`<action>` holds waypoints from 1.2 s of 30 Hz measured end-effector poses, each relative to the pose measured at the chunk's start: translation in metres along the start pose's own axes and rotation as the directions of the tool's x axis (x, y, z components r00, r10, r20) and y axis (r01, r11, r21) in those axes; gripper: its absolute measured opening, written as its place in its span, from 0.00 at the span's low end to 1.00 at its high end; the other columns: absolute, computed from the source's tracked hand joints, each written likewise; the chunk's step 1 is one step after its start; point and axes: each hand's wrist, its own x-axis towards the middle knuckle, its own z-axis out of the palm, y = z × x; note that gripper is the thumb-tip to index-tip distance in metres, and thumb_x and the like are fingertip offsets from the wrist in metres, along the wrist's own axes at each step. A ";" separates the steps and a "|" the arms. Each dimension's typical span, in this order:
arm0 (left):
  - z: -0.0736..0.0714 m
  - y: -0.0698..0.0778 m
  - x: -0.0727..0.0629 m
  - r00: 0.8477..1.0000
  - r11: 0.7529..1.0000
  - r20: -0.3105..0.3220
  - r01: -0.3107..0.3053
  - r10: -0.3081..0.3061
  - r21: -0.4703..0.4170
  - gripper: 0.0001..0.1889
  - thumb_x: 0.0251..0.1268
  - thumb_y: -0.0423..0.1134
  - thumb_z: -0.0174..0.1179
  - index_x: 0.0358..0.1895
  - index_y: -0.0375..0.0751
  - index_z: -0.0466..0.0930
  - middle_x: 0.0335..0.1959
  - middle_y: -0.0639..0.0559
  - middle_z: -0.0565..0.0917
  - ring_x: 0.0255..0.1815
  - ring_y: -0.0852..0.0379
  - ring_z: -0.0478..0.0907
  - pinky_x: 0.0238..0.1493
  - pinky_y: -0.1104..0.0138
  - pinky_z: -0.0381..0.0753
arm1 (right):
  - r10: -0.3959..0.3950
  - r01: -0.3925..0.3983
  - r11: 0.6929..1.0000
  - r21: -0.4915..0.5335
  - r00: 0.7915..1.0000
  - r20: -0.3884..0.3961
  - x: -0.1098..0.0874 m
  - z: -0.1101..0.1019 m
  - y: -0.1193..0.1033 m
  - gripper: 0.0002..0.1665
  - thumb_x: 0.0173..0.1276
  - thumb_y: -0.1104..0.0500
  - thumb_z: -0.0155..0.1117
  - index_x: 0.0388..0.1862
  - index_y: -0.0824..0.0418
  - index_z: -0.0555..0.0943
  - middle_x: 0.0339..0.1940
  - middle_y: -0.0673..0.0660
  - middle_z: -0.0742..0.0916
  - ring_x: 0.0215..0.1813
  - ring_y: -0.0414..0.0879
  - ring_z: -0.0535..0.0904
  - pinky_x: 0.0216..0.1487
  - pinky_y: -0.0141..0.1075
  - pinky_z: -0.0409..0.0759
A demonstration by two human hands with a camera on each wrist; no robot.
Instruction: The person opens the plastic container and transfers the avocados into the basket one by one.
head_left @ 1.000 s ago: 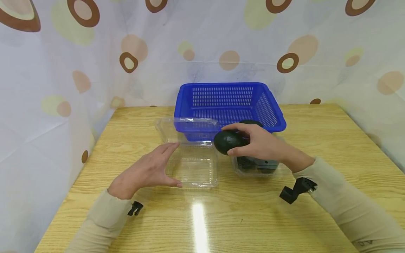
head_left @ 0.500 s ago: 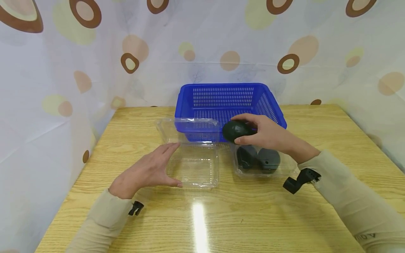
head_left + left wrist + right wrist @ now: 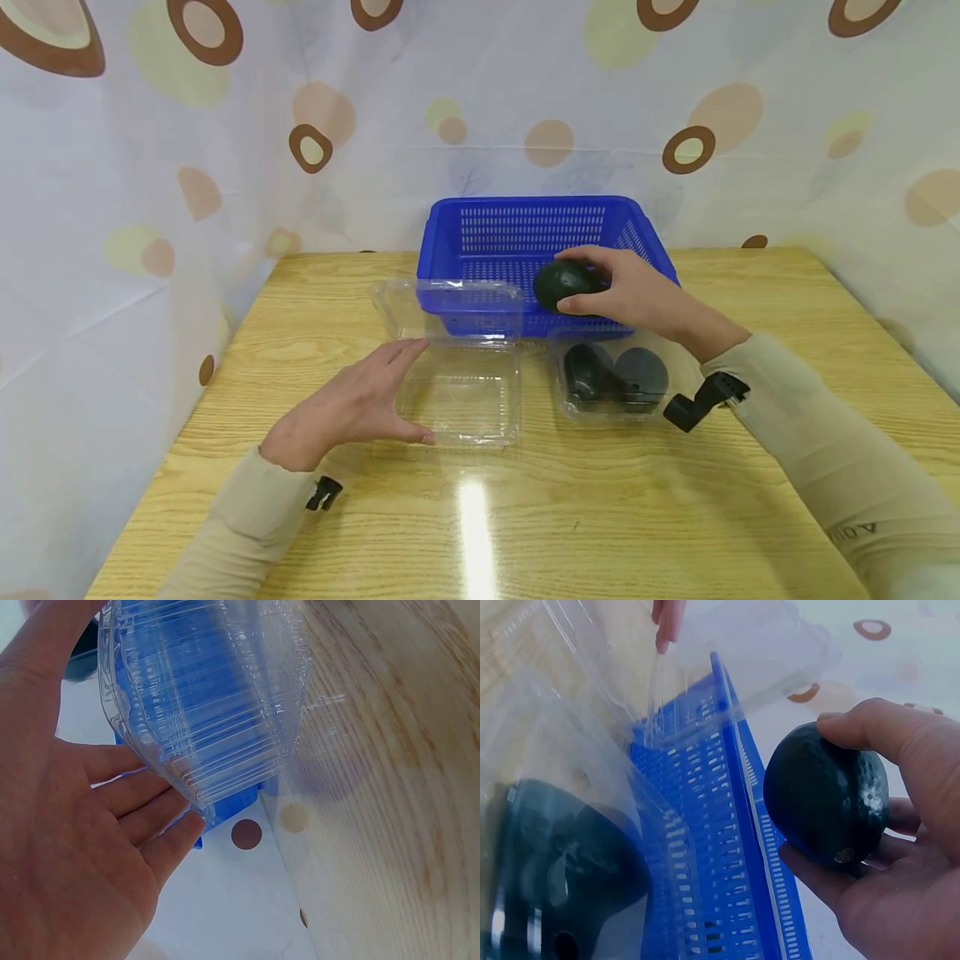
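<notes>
The right hand has lifted its fruit from mid-frame up and slightly right, overlapping the basket, baring two more fruits in the box right of centre.

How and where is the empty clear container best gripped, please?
Probably by the left wall of the empty clear container, coming from the left: its lid stands raised behind, another container sits right, and the left hand is at that wall.
</notes>
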 end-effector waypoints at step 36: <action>0.001 0.003 0.000 1.000 1.000 -0.007 -0.001 0.001 0.003 0.66 0.39 0.69 0.74 0.78 0.37 0.51 0.76 0.39 0.62 0.76 0.41 0.62 0.72 0.49 0.68 | 0.168 -0.150 0.977 -0.154 0.980 0.110 0.071 0.021 0.032 0.38 0.63 0.50 0.69 0.69 0.62 0.70 0.63 0.65 0.77 0.59 0.59 0.73 0.61 0.52 0.75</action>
